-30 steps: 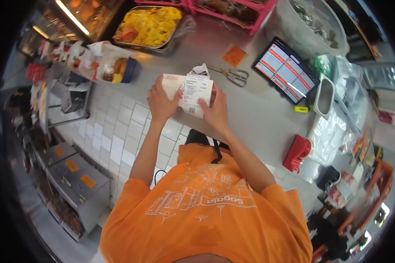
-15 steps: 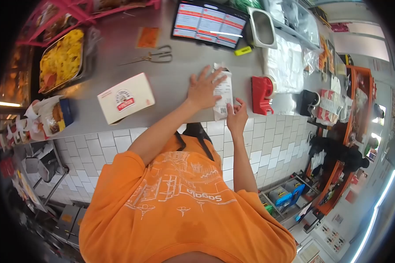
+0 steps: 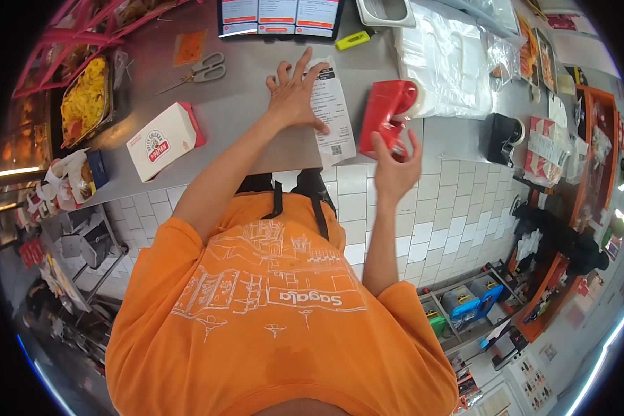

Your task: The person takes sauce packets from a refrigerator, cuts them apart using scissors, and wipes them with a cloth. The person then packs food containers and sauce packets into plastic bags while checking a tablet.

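Moved from receipt (image 3: 336, 114) to red tape dispenser (image 3: 387, 104), the right hand (image 3: 396, 166) seems loosely spread.

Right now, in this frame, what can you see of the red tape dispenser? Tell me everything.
The tape dispenser has a glossy red, plastic-looking body with a roll of pale tape on its right side. It rests on the metal counter near the front edge, between the receipt and the plastic bags. The right hand has its fingers at the near end; how firmly they hold it is unclear.
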Tool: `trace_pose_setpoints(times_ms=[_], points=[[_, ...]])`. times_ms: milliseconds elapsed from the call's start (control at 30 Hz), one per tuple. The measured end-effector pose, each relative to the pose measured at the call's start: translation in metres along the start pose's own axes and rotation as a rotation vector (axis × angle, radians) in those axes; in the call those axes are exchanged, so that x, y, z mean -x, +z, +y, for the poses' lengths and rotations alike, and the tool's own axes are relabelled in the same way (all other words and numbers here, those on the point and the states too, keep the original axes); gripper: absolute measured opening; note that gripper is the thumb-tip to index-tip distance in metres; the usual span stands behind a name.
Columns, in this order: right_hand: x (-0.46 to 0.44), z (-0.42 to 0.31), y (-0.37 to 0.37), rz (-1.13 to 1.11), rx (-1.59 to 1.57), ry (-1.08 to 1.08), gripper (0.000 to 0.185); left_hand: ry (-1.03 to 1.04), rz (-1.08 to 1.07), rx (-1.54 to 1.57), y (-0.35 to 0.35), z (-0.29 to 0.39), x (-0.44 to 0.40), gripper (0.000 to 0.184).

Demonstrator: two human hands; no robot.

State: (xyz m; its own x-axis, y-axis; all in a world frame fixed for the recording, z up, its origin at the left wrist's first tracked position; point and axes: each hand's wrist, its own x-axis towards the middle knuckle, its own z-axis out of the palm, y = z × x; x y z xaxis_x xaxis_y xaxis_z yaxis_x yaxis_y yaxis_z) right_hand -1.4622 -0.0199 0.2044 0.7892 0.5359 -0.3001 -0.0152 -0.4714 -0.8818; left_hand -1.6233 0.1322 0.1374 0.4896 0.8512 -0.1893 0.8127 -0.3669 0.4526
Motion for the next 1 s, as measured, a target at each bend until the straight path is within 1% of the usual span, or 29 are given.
trace_pose_setpoints(times_ms=[33, 67, 133, 200, 233, 300, 333, 367, 400, 433, 467, 500, 533, 567, 600, 633, 667, 700, 733, 767, 800, 867, 933, 1000], points=[[0.010, 0.004, 0.010, 0.030, -0.014, -0.050, 0.082, 0.007, -0.007, 0.000, 0.000, 0.007, -0.001, 0.136], [0.019, 0.008, 0.021, 0.061, -0.026, -0.102, 0.081, -0.032, -0.046, -0.040, -0.003, 0.014, -0.003, 0.139], [0.028, 0.031, 0.042, 0.076, 0.145, -0.263, 0.082, -0.072, -0.086, -0.074, 0.002, 0.017, -0.004, 0.142], [0.031, 0.045, 0.049, 0.111, 0.231, -0.323, 0.082, 0.063, 0.002, -0.064, 0.005, 0.006, -0.003, 0.141], [0.030, 0.045, 0.049, 0.102, 0.231, -0.328, 0.082, 0.054, 0.007, -0.064, 0.001, -0.001, 0.001, 0.141], [0.029, 0.043, 0.044, 0.029, 0.167, -0.270, 0.080, 0.168, 0.234, 0.202, -0.013, -0.016, 0.018, 0.130], [0.029, 0.040, 0.042, 0.029, 0.169, -0.270, 0.080, 0.182, 0.319, 0.120, -0.030, -0.027, 0.036, 0.122], [0.029, 0.038, 0.040, -0.025, 0.174, -0.257, 0.084, 0.198, 0.401, 0.040, -0.053, -0.041, 0.061, 0.115], [0.030, 0.037, 0.036, -0.078, 0.180, -0.243, 0.087, 0.110, 0.338, 0.089, -0.076, -0.059, 0.086, 0.116], [0.031, 0.039, 0.030, -0.077, 0.187, -0.242, 0.087, 0.008, 0.286, 0.070, -0.100, -0.078, 0.113, 0.118], [0.033, 0.041, 0.023, -0.116, 0.142, -0.285, 0.086, -0.093, 0.229, 0.046, -0.125, -0.097, 0.141, 0.119], [0.036, 0.044, 0.016, -0.154, 0.096, -0.329, 0.086, -0.208, 0.182, -0.046, -0.143, -0.118, 0.166, 0.123], [0.038, 0.051, 0.007, -0.154, 0.101, -0.332, 0.086, -0.397, 0.048, -0.175, -0.149, -0.146, 0.187, 0.126], [0.042, 0.059, -0.004, -0.129, 0.063, -0.328, 0.083, -0.451, 0.025, -0.312, -0.149, -0.163, 0.196, 0.125], [0.046, 0.064, -0.012, -0.108, 0.023, -0.323, 0.081, -0.455, 0.027, -0.307, -0.142, -0.180, 0.199, 0.125], [0.052, 0.065, -0.018, -0.049, 0.041, -0.348, 0.071, -0.338, 0.086, -0.334, -0.134, -0.194, 0.197, 0.122], [0.057, 0.067, -0.024, -0.055, 0.044, -0.349, 0.071, -0.221, 0.143, -0.361, -0.126, -0.206, 0.197, 0.120], [0.060, 0.067, -0.028, -0.038, 0.067, -0.414, 0.069, -0.227, 0.144, -0.358, -0.125, -0.208, 0.196, 0.120], [0.062, 0.067, -0.030, -0.017, 0.088, -0.479, 0.067, -0.189, 0.186, -0.311, -0.123, -0.209, 0.194, 0.116], [0.064, 0.068, -0.024, 0.035, 0.051, -0.579, 0.054, -0.150, 0.232, -0.264, -0.121, -0.209, 0.192, 0.112], [0.067, 0.064, -0.017, 0.033, 0.051, -0.585, 0.054, -0.153, 0.238, -0.261, -0.119, -0.207, 0.191, 0.112], [0.076, 0.050, 0.002, -0.186, 0.132, -0.685, 0.042, -0.057, 0.280, -0.224, -0.110, -0.197, 0.185, 0.105], [0.075, 0.036, 0.043, -0.447, 0.101, -0.658, 0.032, -0.024, 0.327, -0.229, -0.099, -0.176, 0.180, 0.103], [0.063, 0.019, 0.093, -0.505, 0.097, -0.684, 0.026, -0.020, 0.356, -0.270, -0.092, -0.158, 0.177, 0.102]])
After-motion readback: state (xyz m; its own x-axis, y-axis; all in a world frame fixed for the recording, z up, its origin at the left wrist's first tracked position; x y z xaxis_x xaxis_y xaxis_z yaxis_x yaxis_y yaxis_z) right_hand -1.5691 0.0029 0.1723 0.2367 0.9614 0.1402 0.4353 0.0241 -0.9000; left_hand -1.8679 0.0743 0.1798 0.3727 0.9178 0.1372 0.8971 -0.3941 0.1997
